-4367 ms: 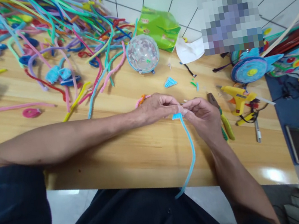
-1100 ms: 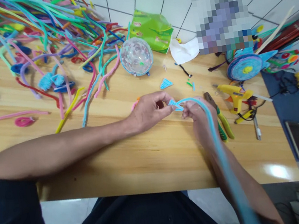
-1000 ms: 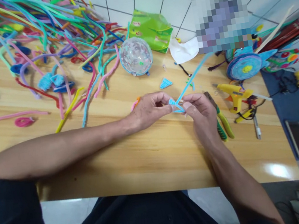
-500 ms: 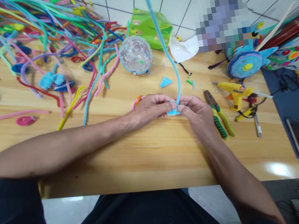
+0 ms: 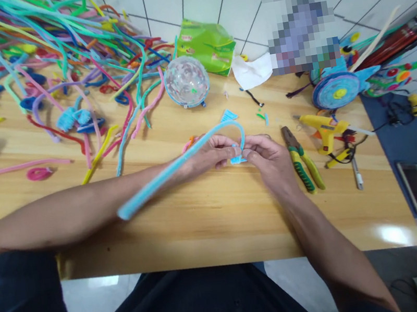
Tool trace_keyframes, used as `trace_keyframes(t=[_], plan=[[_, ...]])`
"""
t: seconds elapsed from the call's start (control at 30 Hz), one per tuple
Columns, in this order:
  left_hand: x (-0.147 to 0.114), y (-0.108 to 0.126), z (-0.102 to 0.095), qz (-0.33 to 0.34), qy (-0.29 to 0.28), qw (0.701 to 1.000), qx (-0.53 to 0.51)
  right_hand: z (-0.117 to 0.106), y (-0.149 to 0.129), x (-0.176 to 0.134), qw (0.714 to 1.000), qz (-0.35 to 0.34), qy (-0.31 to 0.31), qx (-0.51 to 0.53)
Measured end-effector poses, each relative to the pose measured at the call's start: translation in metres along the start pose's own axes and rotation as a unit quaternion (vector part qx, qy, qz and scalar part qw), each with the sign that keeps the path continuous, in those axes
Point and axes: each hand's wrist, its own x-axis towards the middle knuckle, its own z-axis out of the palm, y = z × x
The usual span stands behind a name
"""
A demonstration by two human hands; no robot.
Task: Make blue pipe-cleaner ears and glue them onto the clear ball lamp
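Between my hands is a light blue pipe cleaner (image 5: pixel 178 167), its worked end folded into a small flat piece (image 5: pixel 237 160). Its long free length arches up and runs left over my left forearm toward the camera. My left hand (image 5: pixel 218 152) pinches the folded piece from the left, thumb on top. At the right side of the same piece, my right hand (image 5: pixel 266 156) grips the pipe cleaner between thumb and fingers where it bends. Just beyond my fingers lies a striped blue triangle (image 5: pixel 229 116) of pipe cleaner, partly behind the arch.
Pliers (image 5: pixel 302 159), a yellow glue gun (image 5: pixel 323 130) and a cutter knife (image 5: pixel 357 173) lie right. Behind are a clear dome (image 5: pixel 186 81), a green packet (image 5: pixel 206 46) and a round blue craft piece (image 5: pixel 336 90). Many pipe cleaners (image 5: pixel 66 36) heap at the back left.
The pipe cleaner's free length has swung from standing upright to bending left and down over my left forearm. Both hands keep their grip in nearly the same place.
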Motion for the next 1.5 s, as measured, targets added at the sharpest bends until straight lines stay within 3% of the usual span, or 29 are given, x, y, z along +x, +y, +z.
trace_keyframes(t=[0.33, 0.53, 0.7, 0.83, 0.93, 1.07, 1.2, 1.5], plan=[[-0.004, 0.001, 0.006, -0.013, 0.062, 0.998, -0.016, 0.001, -0.005, 0.000, 0.986, -0.114, 0.006, -0.119], [-0.005, 0.002, 0.008, 0.047, 0.090, 0.995, 0.016, 0.001, -0.006, 0.002, 0.993, -0.087, 0.020, -0.077], [-0.009, 0.002, 0.010, 0.124, 0.098, 0.985, 0.073, 0.004, -0.015, -0.002, 0.997, -0.025, 0.063, -0.029], [-0.009, 0.000, 0.010, 0.202, 0.150, 0.957, 0.146, 0.001, -0.033, -0.007, 0.993, -0.017, 0.094, -0.074], [-0.010, 0.001, 0.010, 0.237, 0.164, 0.939, 0.190, 0.001, -0.043, -0.012, 0.991, -0.032, 0.075, -0.108], [-0.013, 0.002, 0.010, 0.249, 0.158, 0.934, 0.202, 0.010, -0.043, -0.016, 0.999, 0.025, 0.014, -0.041], [-0.013, 0.001, 0.011, 0.250, 0.163, 0.934, 0.198, 0.017, -0.037, -0.017, 0.996, 0.077, -0.001, 0.036], [-0.014, 0.002, 0.009, 0.280, 0.156, 0.920, 0.225, 0.014, -0.040, -0.019, 0.995, 0.066, 0.003, 0.074]])
